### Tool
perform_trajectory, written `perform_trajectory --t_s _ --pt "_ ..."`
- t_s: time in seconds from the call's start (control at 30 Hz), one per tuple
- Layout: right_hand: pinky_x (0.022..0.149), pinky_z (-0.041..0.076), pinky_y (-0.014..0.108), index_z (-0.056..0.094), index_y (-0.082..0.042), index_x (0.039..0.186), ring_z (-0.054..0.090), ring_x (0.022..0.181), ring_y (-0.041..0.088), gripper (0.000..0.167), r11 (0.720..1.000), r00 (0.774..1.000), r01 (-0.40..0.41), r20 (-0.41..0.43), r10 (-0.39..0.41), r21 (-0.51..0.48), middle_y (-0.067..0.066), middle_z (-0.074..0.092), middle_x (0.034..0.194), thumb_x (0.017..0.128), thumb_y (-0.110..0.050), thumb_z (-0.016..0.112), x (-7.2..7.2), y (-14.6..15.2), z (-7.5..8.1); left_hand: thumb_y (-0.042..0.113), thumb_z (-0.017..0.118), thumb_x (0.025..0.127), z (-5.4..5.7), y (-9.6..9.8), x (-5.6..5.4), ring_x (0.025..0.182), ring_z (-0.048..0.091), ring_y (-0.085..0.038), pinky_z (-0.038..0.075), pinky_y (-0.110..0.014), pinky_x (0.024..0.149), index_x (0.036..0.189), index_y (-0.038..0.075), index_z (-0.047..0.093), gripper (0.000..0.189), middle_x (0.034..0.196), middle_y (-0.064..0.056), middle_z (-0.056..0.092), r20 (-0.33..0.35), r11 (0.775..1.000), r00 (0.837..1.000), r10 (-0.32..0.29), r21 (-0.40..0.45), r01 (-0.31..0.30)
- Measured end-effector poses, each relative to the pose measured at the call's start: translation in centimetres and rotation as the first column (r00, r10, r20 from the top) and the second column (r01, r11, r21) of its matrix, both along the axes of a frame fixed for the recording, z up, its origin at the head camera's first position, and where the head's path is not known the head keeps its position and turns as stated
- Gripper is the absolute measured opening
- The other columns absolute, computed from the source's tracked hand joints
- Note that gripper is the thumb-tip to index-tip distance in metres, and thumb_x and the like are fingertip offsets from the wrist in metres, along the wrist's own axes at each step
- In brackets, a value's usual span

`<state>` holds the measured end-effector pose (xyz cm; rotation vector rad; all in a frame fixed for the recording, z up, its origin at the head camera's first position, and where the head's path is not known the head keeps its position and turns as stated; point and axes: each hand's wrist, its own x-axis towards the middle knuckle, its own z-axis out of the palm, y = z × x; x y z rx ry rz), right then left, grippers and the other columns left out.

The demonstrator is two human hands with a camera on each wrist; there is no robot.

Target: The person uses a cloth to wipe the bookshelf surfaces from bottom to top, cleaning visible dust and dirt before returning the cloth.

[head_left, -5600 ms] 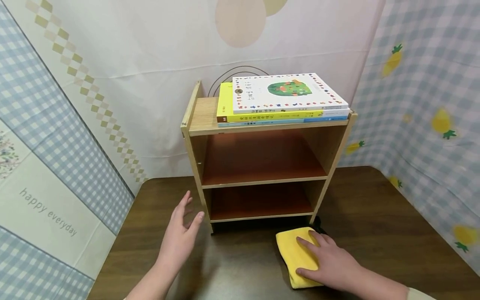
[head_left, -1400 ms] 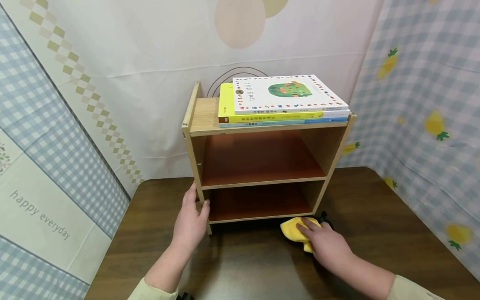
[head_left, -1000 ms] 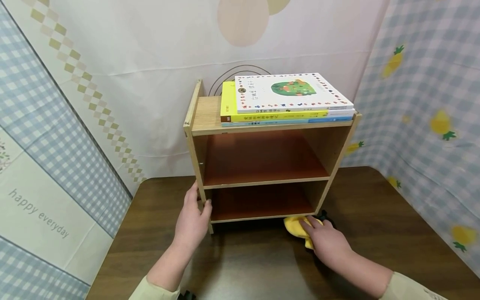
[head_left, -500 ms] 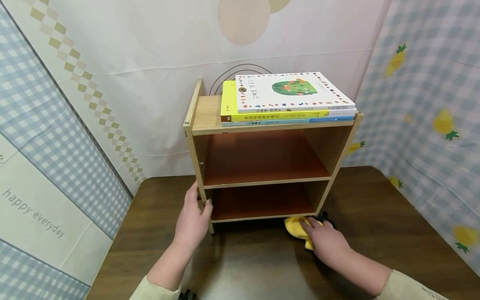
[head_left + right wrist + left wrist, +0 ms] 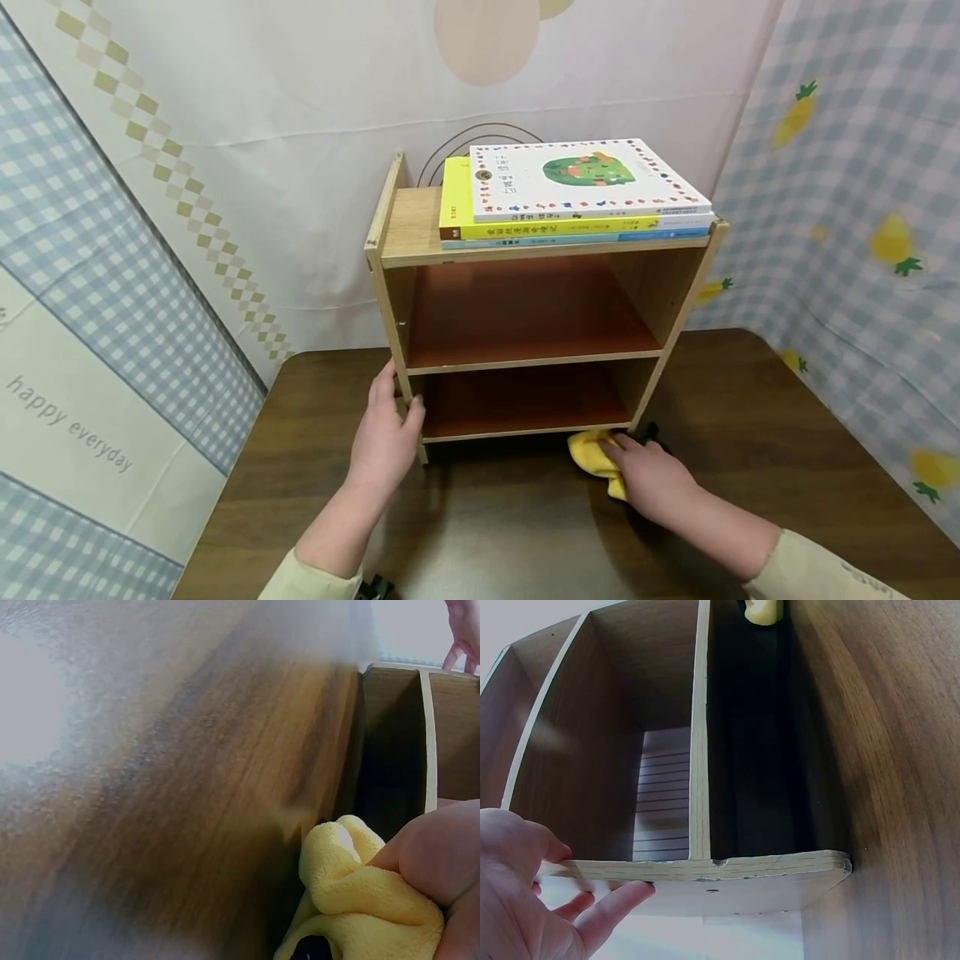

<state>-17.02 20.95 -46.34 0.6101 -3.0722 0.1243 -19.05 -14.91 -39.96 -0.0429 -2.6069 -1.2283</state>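
A small wooden shelf unit [image 5: 525, 367] stands on the brown table. My left hand [image 5: 386, 442] grips the front edge of its left side panel near the bottom, thumb inside and fingers outside, as the left wrist view also shows at the panel [image 5: 780, 864]. At the shelf's lower right corner, my right hand [image 5: 660, 483] holds a bunched yellow cloth [image 5: 592, 454]. In the right wrist view the cloth [image 5: 367, 907] bulges around a small black part [image 5: 311, 947] whose kind I cannot tell. The fingers under the cloth are hidden.
Several books [image 5: 577, 187] lie stacked on the shelf's top board, a white one uppermost. A pale curtain [image 5: 315, 83] hangs behind, and checked cloth [image 5: 862, 208] hangs to the right. The dark tabletop [image 5: 510, 542] extends in front.
From 5.6 s ago, my left hand has moved onto the side panel. My right hand has bunched the folded cloth and brought it to the shelf's corner. Over the last second both hands barely move.
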Motion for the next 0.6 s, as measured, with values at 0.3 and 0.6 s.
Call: perform_trajectory --t_s 0.3,0.6 --pt "0.082 0.049 0.05 0.063 -0.003 0.129 0.061 0.111 0.038 0.044 0.998 0.998 -0.024 0.054 0.027 -0.055 0.022 0.06 0.129 0.086 -0.009 0.072 -0.39 -0.06 0.57 0.02 0.053 0.1 0.17 -0.12 0.08 0.088 0.059 -0.024 0.047 -0.035 0.063 0.157 0.017 0.023 0.064 0.14 -0.008 0.045 0.0 1.0 1.0 -0.004 0.006 0.004" --pt "0.084 0.049 0.053 0.063 -0.003 0.131 0.06 0.109 0.041 0.042 0.994 0.997 0.012 0.071 -0.005 -0.11 0.022 0.059 0.131 0.089 -0.004 0.066 -0.02 0.16 0.49 0.021 0.053 0.1 0.08 -0.13 -0.12 0.094 0.06 -0.027 0.048 -0.038 0.067 0.158 0.019 0.02 0.066 0.142 -0.008 0.043 0.014 1.0 1.0 -0.008 -0.004 0.008"
